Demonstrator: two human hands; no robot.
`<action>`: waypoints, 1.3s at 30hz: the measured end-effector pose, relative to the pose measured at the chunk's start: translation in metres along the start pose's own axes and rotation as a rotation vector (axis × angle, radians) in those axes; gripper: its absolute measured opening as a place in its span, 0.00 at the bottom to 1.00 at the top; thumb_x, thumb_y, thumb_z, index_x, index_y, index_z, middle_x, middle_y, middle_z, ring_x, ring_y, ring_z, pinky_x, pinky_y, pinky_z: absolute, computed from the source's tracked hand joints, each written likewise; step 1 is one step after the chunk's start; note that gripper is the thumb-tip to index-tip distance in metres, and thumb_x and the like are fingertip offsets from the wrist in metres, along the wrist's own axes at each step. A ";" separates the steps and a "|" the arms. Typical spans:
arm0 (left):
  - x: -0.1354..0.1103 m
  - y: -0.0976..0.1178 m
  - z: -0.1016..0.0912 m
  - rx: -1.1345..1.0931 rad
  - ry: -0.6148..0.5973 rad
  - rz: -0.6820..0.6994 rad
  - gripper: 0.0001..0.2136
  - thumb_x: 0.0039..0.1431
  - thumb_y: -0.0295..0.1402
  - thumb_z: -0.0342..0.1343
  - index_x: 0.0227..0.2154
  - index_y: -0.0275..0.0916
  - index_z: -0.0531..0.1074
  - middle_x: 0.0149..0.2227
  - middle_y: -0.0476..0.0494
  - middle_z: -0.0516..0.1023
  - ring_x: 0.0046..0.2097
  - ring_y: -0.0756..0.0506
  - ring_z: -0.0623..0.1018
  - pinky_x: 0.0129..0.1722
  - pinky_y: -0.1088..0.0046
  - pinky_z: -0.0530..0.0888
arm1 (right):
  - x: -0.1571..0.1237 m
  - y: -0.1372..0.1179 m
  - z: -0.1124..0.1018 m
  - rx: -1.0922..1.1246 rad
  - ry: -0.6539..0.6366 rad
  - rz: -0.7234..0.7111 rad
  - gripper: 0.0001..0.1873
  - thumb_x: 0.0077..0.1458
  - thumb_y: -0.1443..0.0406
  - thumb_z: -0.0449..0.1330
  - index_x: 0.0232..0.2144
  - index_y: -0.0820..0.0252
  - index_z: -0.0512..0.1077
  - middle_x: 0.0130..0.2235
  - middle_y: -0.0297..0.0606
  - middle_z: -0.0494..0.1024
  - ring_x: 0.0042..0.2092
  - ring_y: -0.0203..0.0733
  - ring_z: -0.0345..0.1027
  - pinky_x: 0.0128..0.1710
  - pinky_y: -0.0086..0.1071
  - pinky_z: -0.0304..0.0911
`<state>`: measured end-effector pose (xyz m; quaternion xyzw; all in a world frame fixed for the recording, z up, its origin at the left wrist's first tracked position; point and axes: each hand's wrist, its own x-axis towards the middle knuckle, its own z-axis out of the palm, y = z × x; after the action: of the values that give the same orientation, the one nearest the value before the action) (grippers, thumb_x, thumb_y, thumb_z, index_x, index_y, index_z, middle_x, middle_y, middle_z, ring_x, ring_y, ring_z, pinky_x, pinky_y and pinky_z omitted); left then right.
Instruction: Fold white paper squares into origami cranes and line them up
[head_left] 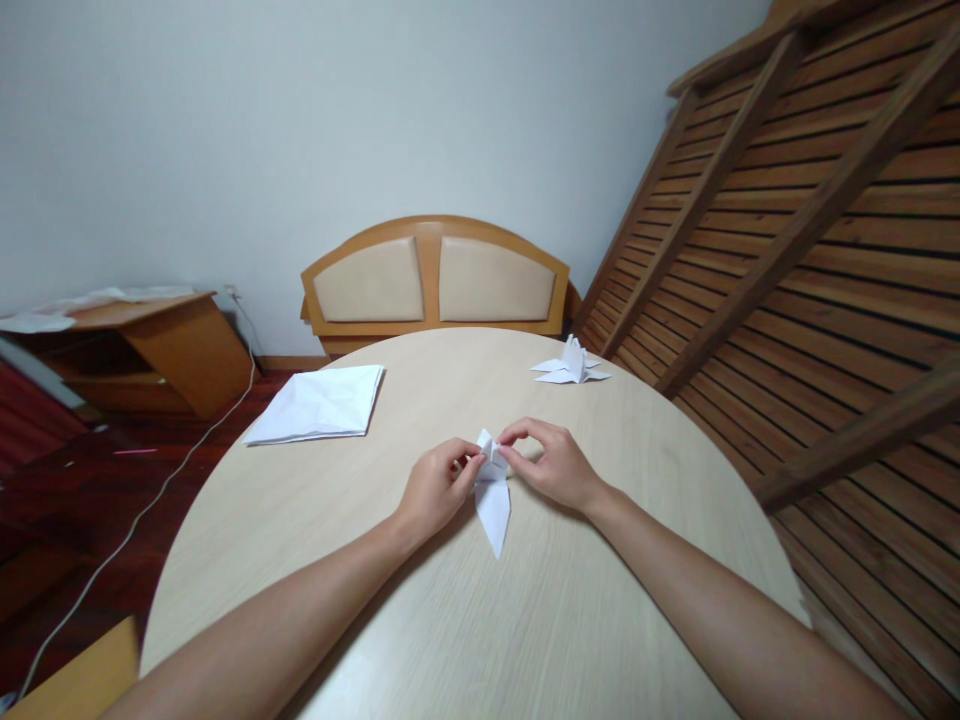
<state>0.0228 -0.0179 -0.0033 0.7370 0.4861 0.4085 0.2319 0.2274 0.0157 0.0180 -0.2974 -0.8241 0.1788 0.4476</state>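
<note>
A piece of folded white paper [493,510] lies near the middle of the table, one long pointed flap aimed toward me. My left hand [444,482] pinches its left edge between thumb and fingers. On the opposite side, my right hand [551,462] pinches the upper right part the same way. Small folds stand up between the two hands, and my fingertips hide some of them. Farther back on the right sit several finished-looking folded paper figures [574,364] with pointed wings, bunched together.
A stack of white paper sheets [319,402] rests at the left of the round table [600,620]. Behind the table stands a padded headboard [430,270]. Wooden slats [795,230] lean along the right. A low cabinet [165,360] and a white cable [161,492] are at left.
</note>
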 end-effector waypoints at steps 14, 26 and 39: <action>0.001 0.003 0.001 -0.038 0.011 -0.009 0.13 0.68 0.37 0.50 0.36 0.37 0.77 0.35 0.44 0.80 0.35 0.47 0.76 0.33 0.73 0.70 | -0.001 0.000 0.004 0.060 -0.023 0.048 0.06 0.59 0.67 0.62 0.41 0.57 0.74 0.38 0.36 0.80 0.39 0.39 0.73 0.42 0.34 0.69; 0.000 0.005 -0.001 -0.020 0.014 -0.011 0.14 0.68 0.38 0.49 0.36 0.37 0.77 0.34 0.43 0.80 0.34 0.47 0.76 0.33 0.73 0.69 | 0.001 -0.005 0.003 0.048 -0.037 0.026 0.03 0.60 0.67 0.62 0.38 0.58 0.74 0.37 0.37 0.79 0.38 0.38 0.73 0.40 0.33 0.70; 0.000 0.004 0.001 -0.039 -0.005 0.012 0.15 0.69 0.38 0.48 0.35 0.36 0.77 0.34 0.43 0.79 0.35 0.47 0.76 0.34 0.73 0.69 | -0.002 -0.001 0.008 0.018 0.069 0.000 0.05 0.59 0.66 0.64 0.39 0.56 0.79 0.38 0.36 0.83 0.38 0.40 0.77 0.42 0.35 0.73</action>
<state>0.0257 -0.0198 -0.0005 0.7360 0.4731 0.4176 0.2452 0.2205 0.0133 0.0133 -0.2995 -0.8066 0.1759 0.4783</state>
